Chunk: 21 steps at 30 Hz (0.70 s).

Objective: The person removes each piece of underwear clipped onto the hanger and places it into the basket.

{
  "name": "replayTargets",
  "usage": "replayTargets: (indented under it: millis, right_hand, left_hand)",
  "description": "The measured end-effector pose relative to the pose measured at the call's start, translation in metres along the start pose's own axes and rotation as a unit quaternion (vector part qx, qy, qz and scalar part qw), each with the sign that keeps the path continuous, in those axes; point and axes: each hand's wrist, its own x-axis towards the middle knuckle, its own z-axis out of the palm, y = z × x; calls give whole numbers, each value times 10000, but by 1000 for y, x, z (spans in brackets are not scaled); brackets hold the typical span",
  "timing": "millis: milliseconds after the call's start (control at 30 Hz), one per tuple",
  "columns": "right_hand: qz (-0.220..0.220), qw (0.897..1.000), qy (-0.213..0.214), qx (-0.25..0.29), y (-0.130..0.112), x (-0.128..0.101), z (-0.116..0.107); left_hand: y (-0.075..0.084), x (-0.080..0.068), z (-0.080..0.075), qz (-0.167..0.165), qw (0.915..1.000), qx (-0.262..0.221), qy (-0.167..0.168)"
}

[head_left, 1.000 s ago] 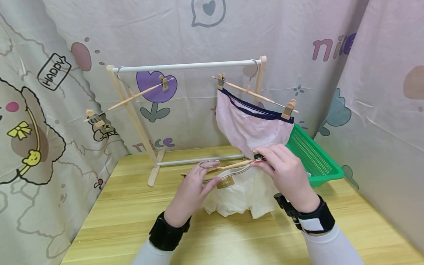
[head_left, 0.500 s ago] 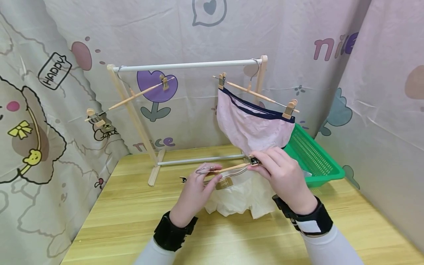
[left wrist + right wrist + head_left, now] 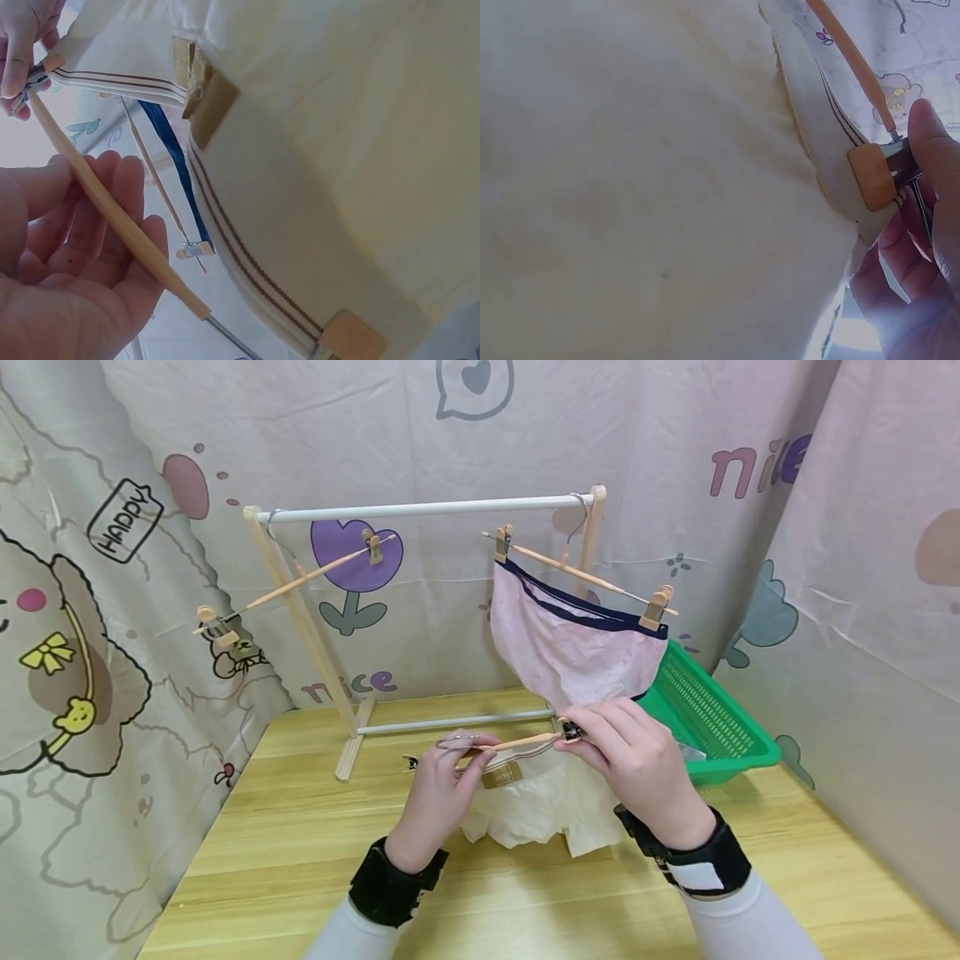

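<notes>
- The worktop (image 3: 300, 860) is a light wood slab, and everything I'm handling sits just past its middle, toward 12 o'clock from me.
- The drying rack (image 3: 427, 510) stands at the back. A pink pair of underwear (image 3: 570, 647) is clipped to a hanger at its 3 o'clock end, and an empty clip hanger (image 3: 300, 581) hangs at the 9 o'clock end.
- A green basket (image 3: 712, 718) sits off at about 2 o'clock, near my right hand but not touching it.
- The cream shorts (image 3: 540, 806) hang from the hanger I'm holding. The lower edge rests on the worktop, and the waistband is up between my hands.
- The wooden hanger (image 3: 517, 743) is the bit that matters. Its long axis runs 9-to-3 across me, tilted slightly up toward the 3 o'clock end, with one hand at each end.
- My left hand (image 3: 442, 785) has its fingers curled around the bar near the metal hook, so it's holding that end of the hanger. The left wrist view shows the stick lying across my fingers.
- My right hand (image 3: 637, 760) is pinching the clip (image 3: 871, 176) at the 3 o'clock end, right where it bites the waistband. This hand is the closer one to that clip.
- The other clip (image 3: 411, 763) sticks out at 9 o'clock, just beyond my left hand. I can't tell if it has cloth in it.
</notes>
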Motion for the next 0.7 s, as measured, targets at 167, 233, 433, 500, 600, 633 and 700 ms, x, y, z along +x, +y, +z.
replayTargets:
  millis: [167,233,433,500,600,633,700]
  right_hand:
    - [15,10000,-36,3,-1,0,0]
    - [43,10000,-69,15,-1,0,0]
    - [204,9995,-237,67,-1,0,-1]
    - [250,9992,-286,87,-2,0,0]
    - [287,9991,-311,85,-1,0,0]
    - [297,9990,-317,75,-1,1,0]
    - [319,9990,-319,56,-1,1,0]
  left_hand:
    - [-3,0,1,72,9999,-21,87]
    - [-3,0,1,73,9999,-26,104]
    - [-2,0,0,42,9999,-17,141]
    - [-2,1,0,46,9999,8,149]
    - [-2,1,1,54,9998,49,169]
    - [-2,1,1,45,9998,46,173]
    - [-2,1,1,50,9998,39,193]
